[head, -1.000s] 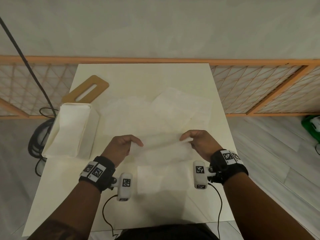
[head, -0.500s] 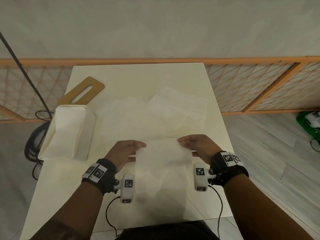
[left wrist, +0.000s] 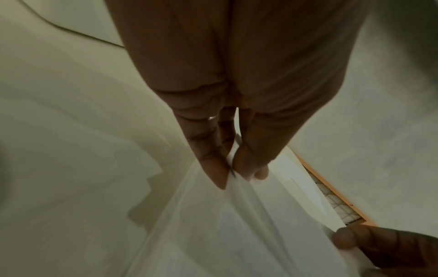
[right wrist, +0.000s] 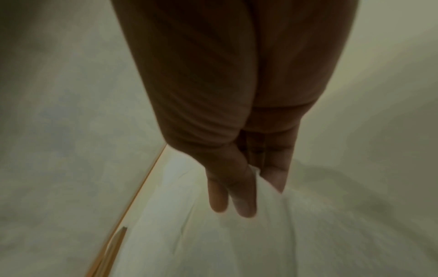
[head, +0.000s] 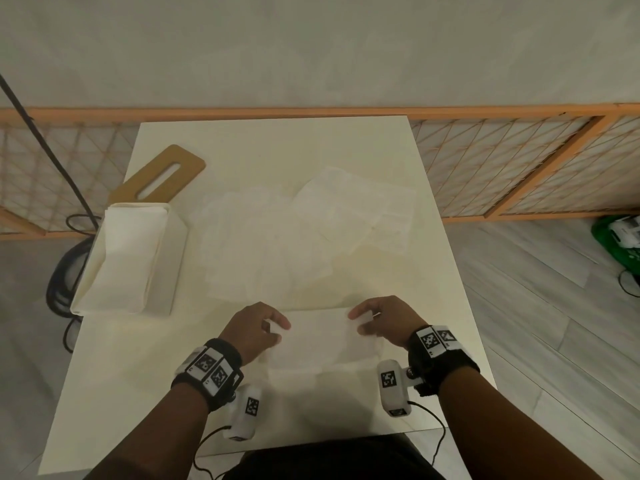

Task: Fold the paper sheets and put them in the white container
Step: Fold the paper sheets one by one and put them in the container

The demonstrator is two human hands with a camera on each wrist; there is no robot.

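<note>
Stretched between left hand (head: 254,329) and right hand (head: 384,320): paper sheet (head: 318,341), near the surface's (head: 277,147) front edge. Pinched at its far corners, thumb against fingers (left wrist: 213,168). Further back, loose sheets (head: 298,233); at left, white container (head: 173,258).

A square cream-white table (head: 277,147) stands with its far edge against a plain grey-beige plastered wall (head: 311,46). Along the foot of that wall runs a low orange wooden-framed lattice fence (head: 502,161), passing behind the table's far corners. To the right lies pale grey wood-plank flooring (head: 554,289), with a green and white object (head: 616,240) at the frame's edge. Black coiled cables (head: 59,285) lie on the floor past the table's left edge. The light is dim and warm.
</note>
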